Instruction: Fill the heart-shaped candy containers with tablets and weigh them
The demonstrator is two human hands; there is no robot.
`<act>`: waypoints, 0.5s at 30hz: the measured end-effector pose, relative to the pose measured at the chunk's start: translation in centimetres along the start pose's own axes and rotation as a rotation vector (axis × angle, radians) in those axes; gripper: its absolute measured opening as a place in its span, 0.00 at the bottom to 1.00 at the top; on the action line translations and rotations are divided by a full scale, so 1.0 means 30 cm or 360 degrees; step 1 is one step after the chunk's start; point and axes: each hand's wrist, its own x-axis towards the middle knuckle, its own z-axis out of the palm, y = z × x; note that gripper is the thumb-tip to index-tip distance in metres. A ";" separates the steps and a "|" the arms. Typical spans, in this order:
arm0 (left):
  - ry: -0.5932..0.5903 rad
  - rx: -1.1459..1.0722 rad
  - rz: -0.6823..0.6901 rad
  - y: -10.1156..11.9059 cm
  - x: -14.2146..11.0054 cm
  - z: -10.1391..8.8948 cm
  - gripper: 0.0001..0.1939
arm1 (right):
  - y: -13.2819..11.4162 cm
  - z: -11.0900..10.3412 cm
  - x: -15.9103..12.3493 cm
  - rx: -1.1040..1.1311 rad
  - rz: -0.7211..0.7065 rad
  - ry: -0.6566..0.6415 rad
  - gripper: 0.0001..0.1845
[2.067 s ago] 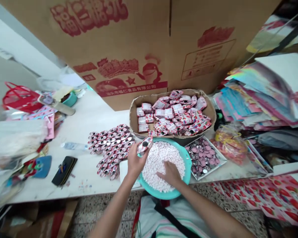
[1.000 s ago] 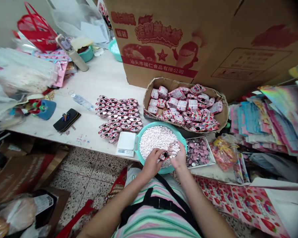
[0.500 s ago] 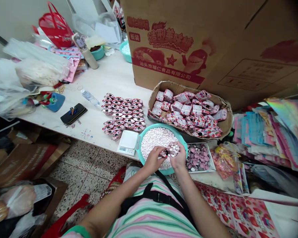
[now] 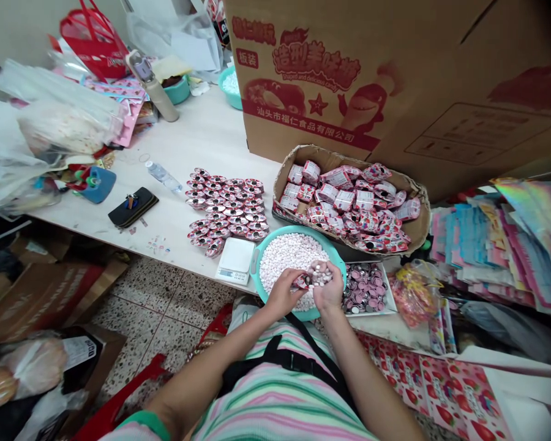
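The left fingers (image 4: 290, 277) pinch a small packet (image 4: 302, 280) beside pale pellets (image 4: 321, 273) cupped in the curled right fingers (image 4: 337, 279), over a teal basin (image 4: 292, 229) at the near edge of a white counter (image 4: 206, 138) backed by a large carton (image 4: 312, 73), speckled floor (image 4: 151, 306) below.

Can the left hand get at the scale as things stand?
Likely yes: the scale sits close by, left of the basin, uncovered on top. But the left hand holds a pack, so gripping would probably mean releasing that first.
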 end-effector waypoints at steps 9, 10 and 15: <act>0.0040 -0.0036 -0.0003 -0.012 -0.028 0.008 0.22 | 0.014 0.012 -0.018 -0.0032 -0.0048 0.0011 0.13; 0.0066 -0.0056 -0.0021 -0.013 -0.030 0.009 0.22 | 0.013 0.014 -0.022 -0.0025 -0.0045 0.0014 0.13; 0.0141 -0.0122 -0.0060 -0.012 -0.038 0.007 0.22 | 0.003 0.024 -0.042 -0.0111 -0.0079 -0.0141 0.17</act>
